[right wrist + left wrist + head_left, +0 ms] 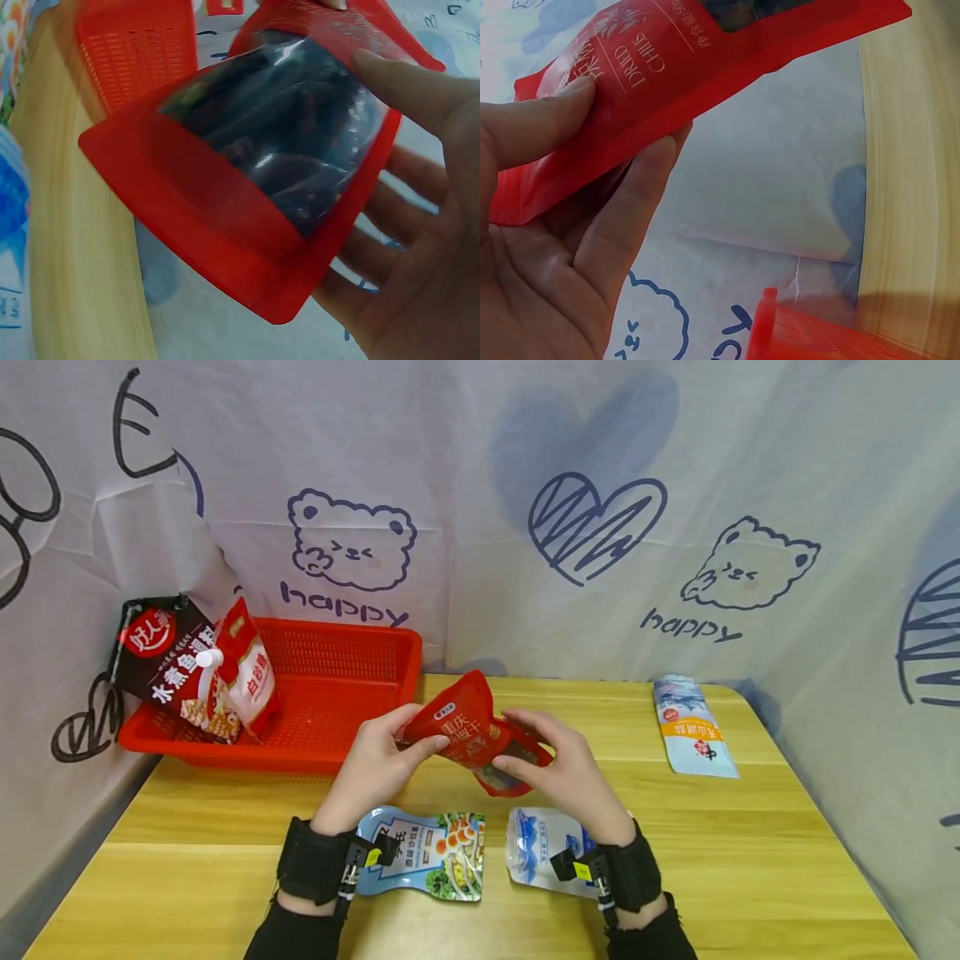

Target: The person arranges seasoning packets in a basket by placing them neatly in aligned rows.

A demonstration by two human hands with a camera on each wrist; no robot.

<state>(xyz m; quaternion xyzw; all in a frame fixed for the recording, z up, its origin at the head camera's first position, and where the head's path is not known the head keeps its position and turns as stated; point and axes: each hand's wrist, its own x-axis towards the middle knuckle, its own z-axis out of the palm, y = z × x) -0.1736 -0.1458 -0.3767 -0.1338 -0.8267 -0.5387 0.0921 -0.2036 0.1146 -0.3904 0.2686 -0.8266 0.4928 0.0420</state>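
Both hands hold a red pouch of dried chilis [457, 718], raised over the middle of the table and tilted. My left hand [378, 764] pinches its left end, thumb on the printed front and fingers behind, as the left wrist view shows. At the other end, the right hand [566, 764] grips the pouch's edge, thumb near the clear window. Dark contents show through that window in the right wrist view. Below the hands, a light blue salad sauce pouch [420, 852] and a white and blue pouch [536, 847] lie on the table, partly covered by the wrist gear.
At the back left stands a red plastic basket [360, 647]. A black seasoning pouch [161, 647] and a red and white sugar bag [251, 681] lean inside it. Another light blue pouch [693, 727] lies at the back right. A printed cloth [480, 568] hangs behind the table.
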